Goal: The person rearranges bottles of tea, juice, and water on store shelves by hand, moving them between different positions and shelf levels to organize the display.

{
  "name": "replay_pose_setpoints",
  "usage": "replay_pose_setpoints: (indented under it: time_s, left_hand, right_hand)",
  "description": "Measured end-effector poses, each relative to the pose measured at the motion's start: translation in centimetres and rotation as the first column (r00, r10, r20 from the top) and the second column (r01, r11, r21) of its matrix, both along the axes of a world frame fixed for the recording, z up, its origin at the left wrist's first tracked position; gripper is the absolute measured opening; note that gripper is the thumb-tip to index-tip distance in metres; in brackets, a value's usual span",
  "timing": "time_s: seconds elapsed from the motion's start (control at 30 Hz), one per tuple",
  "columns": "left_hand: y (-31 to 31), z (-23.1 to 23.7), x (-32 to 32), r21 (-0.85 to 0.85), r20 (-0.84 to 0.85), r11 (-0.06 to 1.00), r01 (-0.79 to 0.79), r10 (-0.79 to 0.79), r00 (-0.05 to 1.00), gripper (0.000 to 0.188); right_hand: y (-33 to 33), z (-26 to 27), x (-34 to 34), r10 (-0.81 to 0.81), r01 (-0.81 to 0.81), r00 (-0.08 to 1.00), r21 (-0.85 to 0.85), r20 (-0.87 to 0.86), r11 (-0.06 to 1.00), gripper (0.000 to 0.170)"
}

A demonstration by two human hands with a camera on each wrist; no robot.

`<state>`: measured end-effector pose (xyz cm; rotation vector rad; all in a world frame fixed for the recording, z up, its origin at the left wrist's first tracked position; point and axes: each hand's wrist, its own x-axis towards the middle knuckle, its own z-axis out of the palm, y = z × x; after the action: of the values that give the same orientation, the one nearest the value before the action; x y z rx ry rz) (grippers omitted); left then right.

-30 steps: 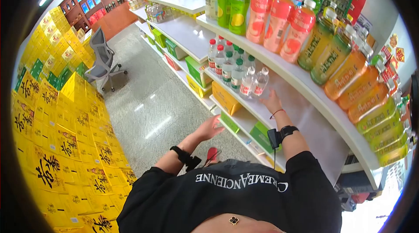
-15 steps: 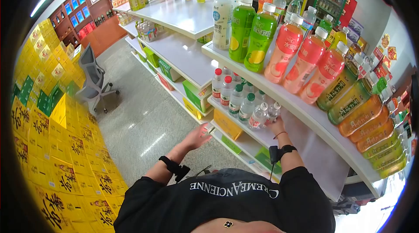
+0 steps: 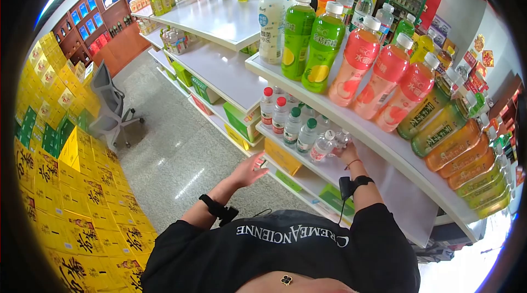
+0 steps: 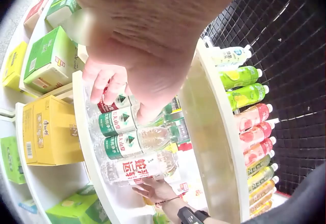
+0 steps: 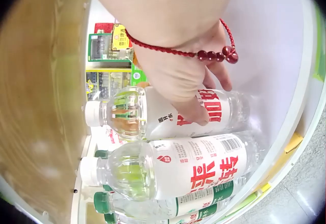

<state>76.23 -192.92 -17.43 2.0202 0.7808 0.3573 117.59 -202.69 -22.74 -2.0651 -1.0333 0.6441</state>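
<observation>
My right hand [image 3: 349, 154] reaches onto the middle shelf and grips a clear water bottle [image 5: 157, 114] with a white cap and a white label in red print. In the right wrist view the thumb presses on its label, and the other fingers go round the far side. A second white-capped water bottle [image 5: 175, 169] stands right beside it. Green-capped water bottles [image 3: 307, 138] and red-capped ones [image 3: 267, 108] line up further left. My left hand [image 3: 248, 171] hangs near the shelf's front edge, fingers loosely bent, holding nothing.
The upper shelf [image 3: 379, 112] overhangs the right hand and carries green, pink and orange drink bottles [image 3: 355, 62]. Below sit a yellow-orange carton [image 3: 282, 156] and green boxes [image 3: 336, 198]. Stacked yellow cartons [image 3: 82, 183] line the left, with a grey office chair [image 3: 107, 103] beyond.
My right hand has come from beside the white-capped bottles to grip the nearer one, which has moved little since. The left hand stays near the shelf edge. The head view has shifted.
</observation>
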Motion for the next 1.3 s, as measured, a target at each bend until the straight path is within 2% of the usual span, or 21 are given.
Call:
replay_pose_setpoints:
  time_s: [0.1,0.2,0.3,0.4,0.5,0.57,0.6,0.67,0.7,0.73,0.77,0.8,0.87,0.9,0.93,1.0,1.03,1.07,1.13,1.23,1.3]
  left_hand:
    - [-0.7,0.2,0.7,-0.053,-0.005,0.998,-0.032,0.032,0.999,0.072]
    - [-1.5,-0.4,1.7,-0.011,0.006,0.999,-0.042,0.042,0.999,0.072]
    - [-2.8,1.2,2.8,-0.015,0.016,0.997,-0.077,0.077,0.997,0.071]
    - [-4.3,1.5,3.9,-0.017,0.038,0.993,-0.114,0.114,0.993,0.072]
    - [-5.8,2.6,4.3,0.027,-0.025,0.989,-0.148,0.148,0.989,0.072]
    - [-6.9,3.1,4.4,0.021,-0.025,0.983,-0.185,0.185,0.982,0.071]
    - [-7.4,3.3,4.3,0.016,-0.026,0.981,-0.194,0.194,0.981,0.071]
    - [-8.1,3.7,4.0,0.006,-0.013,0.979,-0.202,0.202,0.979,0.070]
    - [-8.1,4.0,4.1,0.006,0.004,0.981,-0.191,0.191,0.982,0.070]
    - [-8.0,4.2,3.9,0.006,0.008,0.980,-0.198,0.198,0.980,0.070]
    - [-8.0,4.4,3.6,0.008,-0.008,0.978,-0.207,0.207,0.978,0.069]
    - [-7.8,4.5,3.3,0.011,-0.022,0.977,-0.213,0.214,0.977,0.069]
    - [-7.0,4.1,3.0,0.027,-0.014,0.973,-0.230,0.231,0.973,0.069]
    - [-6.7,4.0,2.8,0.039,-0.015,0.969,-0.244,0.245,0.969,0.069]
    - [-6.3,4.3,2.8,0.039,-0.011,0.970,-0.241,0.242,0.970,0.069]
    - [-5.4,4.9,2.6,0.077,-0.018,0.970,-0.232,0.234,0.972,0.069]
    - [-4.2,3.7,2.6,0.066,0.045,0.978,-0.199,0.197,0.979,0.069]
    - [-3.5,3.4,2.6,0.040,0.057,0.982,-0.182,0.180,0.982,0.068]
    - [-2.5,3.9,2.5,0.087,-0.030,0.985,-0.151,0.154,0.988,0.068]
    - [-0.8,4.1,2.2,0.095,-0.039,0.989,-0.116,0.120,0.992,0.069]
    - [-0.3,4.9,1.9,0.094,-0.029,0.991,-0.090,0.093,0.995,0.067]
  right_hand:
    - [0.7,-0.4,1.1,0.113,-0.105,0.991,0.102,-0.078,0.989,0.073]
    - [1.0,-3.5,2.5,0.046,-0.001,0.977,0.210,-0.208,0.978,0.072]
    - [1.7,-4.3,3.2,0.184,-0.136,0.969,0.265,-0.164,0.955,0.075]
    - [1.2,-3.4,2.9,0.117,-0.112,0.991,-0.070,0.069,0.991,0.073]
    - [2.3,-4.2,3.5,0.290,-0.273,0.920,-0.100,0.263,0.957,0.068]
    - [2.3,-3.8,3.8,0.289,-0.289,0.956,-0.003,0.049,0.957,0.065]
    - [2.6,-3.7,3.7,0.309,-0.309,0.950,-0.006,0.049,0.951,0.065]
    - [2.6,-3.6,3.8,0.421,-0.410,0.764,-0.135,0.489,0.902,0.063]
    - [2.3,-2.4,3.4,0.428,-0.417,0.758,-0.138,0.493,0.898,0.063]
    - [1.8,-0.3,2.5,0.376,-0.378,0.896,-0.042,0.237,0.925,0.063]
    - [1.5,0.9,1.8,0.309,-0.308,0.950,0.034,-0.047,0.951,0.062]
    - [1.5,0.3,2.0,0.312,-0.310,0.949,0.032,-0.043,0.950,0.062]
    - [2.4,-2.9,3.2,0.353,-0.288,0.910,0.279,-0.219,0.916,0.064]
    - [3.0,-4.7,4.0,0.351,-0.287,0.911,0.279,-0.215,0.916,0.064]
    - [3.4,-5.5,4.1,0.328,-0.185,0.838,0.339,-0.436,0.923,0.058]
    - [3.1,-6.2,4.4,0.289,-0.050,0.713,0.365,-0.639,0.930,0.053]
    - [1.8,-3.8,3.2,0.257,-0.134,0.866,0.296,-0.428,0.946,0.053]
    - [1.0,-2.2,2.3,0.231,-0.193,0.954,0.198,-0.190,0.961,0.053]
    - [2.7,-7.2,3.8,0.156,-0.071,0.922,0.242,-0.354,0.968,0.055]
    - [2.9,-8.4,4.5,0.209,-0.168,0.960,0.216,-0.185,0.962,0.063]
    - [3.2,-8.9,4.5,0.177,-0.142,0.976,0.250,-0.124,0.958,0.070]
